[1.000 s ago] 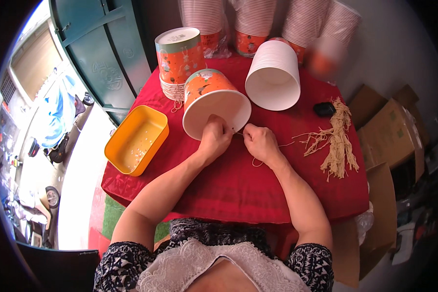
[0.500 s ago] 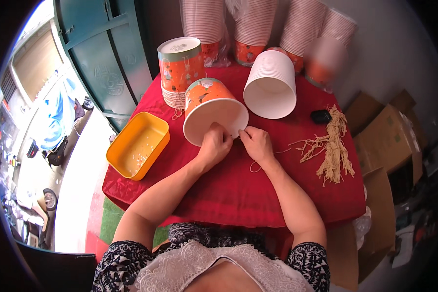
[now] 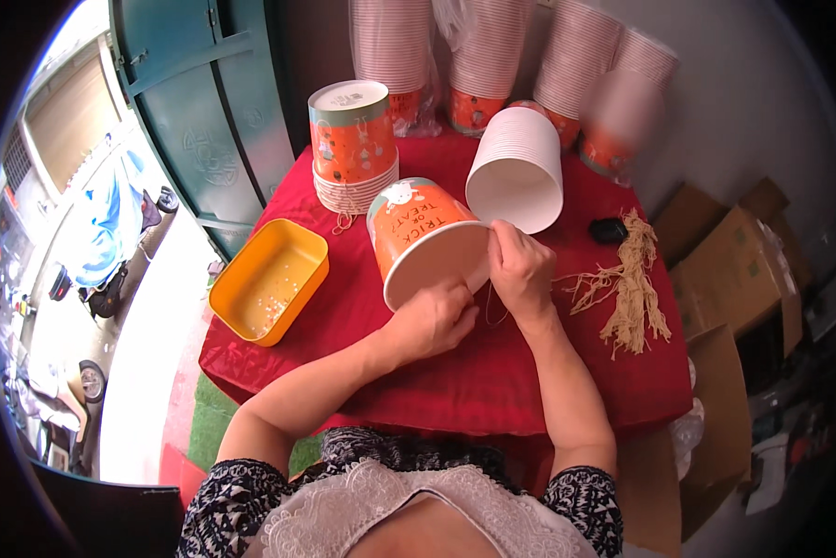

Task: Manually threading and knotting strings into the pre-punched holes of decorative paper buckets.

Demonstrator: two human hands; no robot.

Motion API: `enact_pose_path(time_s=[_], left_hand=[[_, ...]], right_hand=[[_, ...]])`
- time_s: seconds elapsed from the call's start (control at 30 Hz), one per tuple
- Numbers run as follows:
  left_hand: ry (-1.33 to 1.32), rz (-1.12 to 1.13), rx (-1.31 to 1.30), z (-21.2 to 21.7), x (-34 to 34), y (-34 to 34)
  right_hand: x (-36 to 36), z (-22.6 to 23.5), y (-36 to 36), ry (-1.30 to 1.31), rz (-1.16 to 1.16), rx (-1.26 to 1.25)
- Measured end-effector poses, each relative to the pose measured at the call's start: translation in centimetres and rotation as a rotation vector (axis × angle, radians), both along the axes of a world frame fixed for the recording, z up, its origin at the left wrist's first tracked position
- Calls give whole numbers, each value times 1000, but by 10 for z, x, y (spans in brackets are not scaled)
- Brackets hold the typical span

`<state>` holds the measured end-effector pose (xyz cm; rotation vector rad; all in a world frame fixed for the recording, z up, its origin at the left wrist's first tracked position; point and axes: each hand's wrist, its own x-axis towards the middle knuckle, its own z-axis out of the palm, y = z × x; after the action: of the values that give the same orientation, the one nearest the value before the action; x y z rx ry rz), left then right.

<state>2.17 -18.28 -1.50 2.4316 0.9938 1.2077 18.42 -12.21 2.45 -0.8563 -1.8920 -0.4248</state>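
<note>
- One view only: a wide fisheye worn on the person's head, looking steeply down and forward over the chest and forearms.
- It sits close above the red-clothed counter (image 3: 492, 381), which fills the middle.
- Straight edges bend near the dark round rim.

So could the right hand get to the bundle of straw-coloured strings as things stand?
Probably yes. The right hand is at the rim of the orange paper bucket, and the bundle of strings lies just to its right on the red tablecloth, with only loose strands between them.
</note>
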Motion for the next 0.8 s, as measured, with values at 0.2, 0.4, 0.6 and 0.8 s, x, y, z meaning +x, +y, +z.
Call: enact_pose_path(time_s=[0.2,0.4,0.6,0.8], left_hand=[[140,99,-95,80,-28,-79],[299,599,-49,101,-60,-83],[371,799,-265,60,-69,-60],[124,869,-197,37,-67,-54]], right_hand=[[-4,21,-10,-183,35,104],[-18,28,-27,-305,104,203],[-28,34,-53,-307,208,131],[-12,20,-84,-9,213,-111]])
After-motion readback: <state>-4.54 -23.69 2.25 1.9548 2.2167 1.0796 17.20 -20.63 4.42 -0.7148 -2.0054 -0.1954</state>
